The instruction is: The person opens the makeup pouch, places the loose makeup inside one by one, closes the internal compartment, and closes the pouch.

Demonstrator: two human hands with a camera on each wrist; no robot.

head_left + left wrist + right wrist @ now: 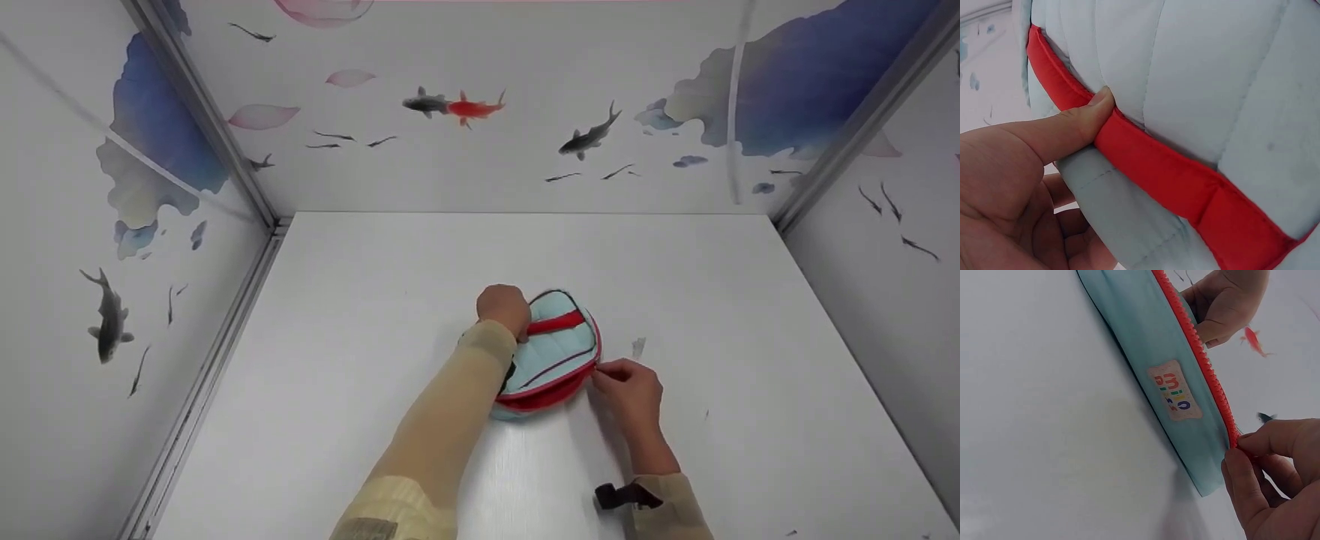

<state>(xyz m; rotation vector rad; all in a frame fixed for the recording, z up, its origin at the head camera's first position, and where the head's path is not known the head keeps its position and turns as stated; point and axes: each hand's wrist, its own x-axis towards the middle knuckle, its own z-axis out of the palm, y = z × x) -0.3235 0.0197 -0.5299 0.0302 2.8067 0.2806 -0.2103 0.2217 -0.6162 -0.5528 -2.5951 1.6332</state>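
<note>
A light blue quilted bag (555, 358) with red trim stands on the white table, its red-lined opening partly parted along the near side in the head view. My left hand (502, 309) grips its far left part; the left wrist view shows the thumb over the red strap (1145, 163) and the other fingers behind the bag. At the bag's right end, my right hand (631, 390) pinches the red zipper (1199, 349) between thumb and forefinger. Those fingers hide whether a zipper pull is there. A small label with colourful letters (1175, 390) sits on the bag's side.
The white table (360, 300) stretches around the bag, with a small grey mark (638, 347) to its right. White panels printed with fish (589, 135) and petals enclose the table at the back and both sides. A dark strap (628, 495) is around my right wrist.
</note>
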